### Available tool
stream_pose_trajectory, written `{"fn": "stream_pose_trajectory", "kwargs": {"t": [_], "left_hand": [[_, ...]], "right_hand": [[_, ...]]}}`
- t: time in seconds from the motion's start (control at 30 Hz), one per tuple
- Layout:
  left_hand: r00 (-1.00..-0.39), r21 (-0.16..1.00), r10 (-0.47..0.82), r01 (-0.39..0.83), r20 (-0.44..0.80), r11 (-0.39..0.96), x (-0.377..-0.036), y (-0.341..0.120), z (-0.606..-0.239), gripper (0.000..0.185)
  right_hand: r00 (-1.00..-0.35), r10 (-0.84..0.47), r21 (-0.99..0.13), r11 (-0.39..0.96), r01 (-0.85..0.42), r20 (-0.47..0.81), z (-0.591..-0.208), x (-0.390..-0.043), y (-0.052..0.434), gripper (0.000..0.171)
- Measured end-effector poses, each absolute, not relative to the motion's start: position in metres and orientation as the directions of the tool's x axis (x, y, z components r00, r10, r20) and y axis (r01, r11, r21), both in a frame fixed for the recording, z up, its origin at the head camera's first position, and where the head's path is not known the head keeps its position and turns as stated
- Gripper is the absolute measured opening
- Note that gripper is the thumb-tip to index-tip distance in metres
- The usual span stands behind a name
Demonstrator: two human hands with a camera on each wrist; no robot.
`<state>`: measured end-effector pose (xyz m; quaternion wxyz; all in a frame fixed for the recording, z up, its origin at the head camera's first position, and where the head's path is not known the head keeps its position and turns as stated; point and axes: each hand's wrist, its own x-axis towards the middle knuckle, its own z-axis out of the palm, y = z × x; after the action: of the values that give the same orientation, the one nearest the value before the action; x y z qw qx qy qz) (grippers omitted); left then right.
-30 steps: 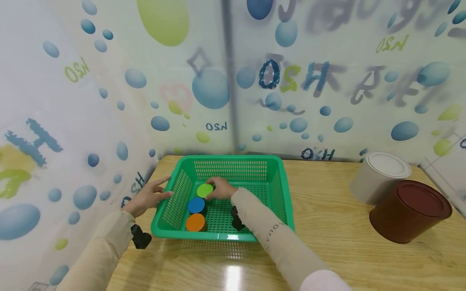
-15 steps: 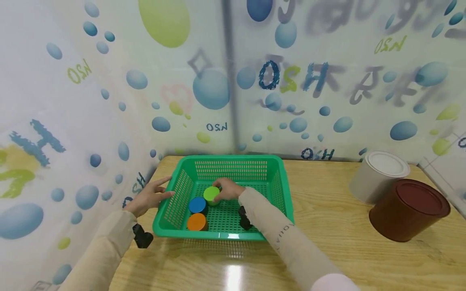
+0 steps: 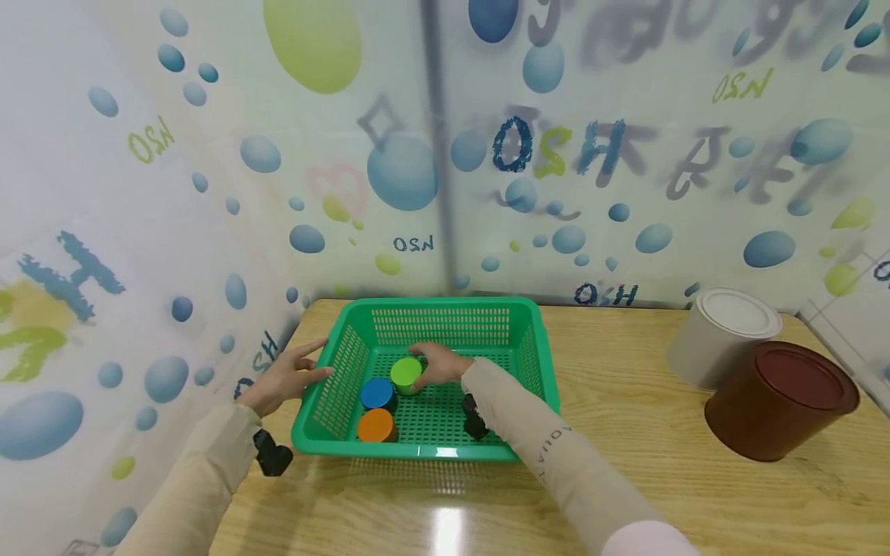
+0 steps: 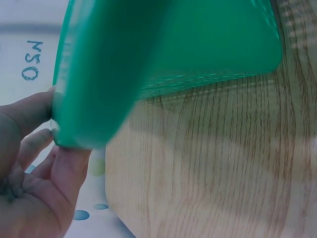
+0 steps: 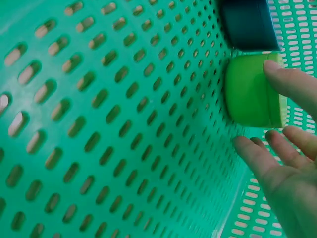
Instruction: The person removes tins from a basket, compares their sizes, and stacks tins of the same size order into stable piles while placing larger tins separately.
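While the left hand [image 3: 283, 377] steadies the green basket [image 3: 535, 363], the right hand [image 3: 439, 363] touches the green tub [image 3: 405, 374] inside it.
Left fingers rest straight against the basket's left wall; right fingers lie loosely about the tub, beside the blue tub [image 3: 378, 393].

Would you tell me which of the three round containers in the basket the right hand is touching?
The green container, farthest back in the basket; the right hand touches it.
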<state>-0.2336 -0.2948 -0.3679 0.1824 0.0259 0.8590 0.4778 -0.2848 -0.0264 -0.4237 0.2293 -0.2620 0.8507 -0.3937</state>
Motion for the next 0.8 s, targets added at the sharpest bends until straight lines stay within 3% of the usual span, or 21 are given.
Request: {"fn": "stream_pose_trajectory", "kwargs": {"t": [0.27,0.8], "left_hand": [[-0.931,0.829,0.223,-0.126,-0.288,0.545,-0.2329,-0.2947,-0.3690,0.068],[-0.929,0.814,0.228,-0.117,-0.293,0.568,-0.2329,-0.2962,-0.3668,0.070]], "right_hand": [[-0.734,-0.660,-0.848,0.472,-0.241,-0.159,-0.4330,-0.2887,-0.0222,0.069],[-0.743,-0.655,-0.853,0.461,-0.244,-0.141,-0.4290,-0.2895,-0.0238,0.062]]}}
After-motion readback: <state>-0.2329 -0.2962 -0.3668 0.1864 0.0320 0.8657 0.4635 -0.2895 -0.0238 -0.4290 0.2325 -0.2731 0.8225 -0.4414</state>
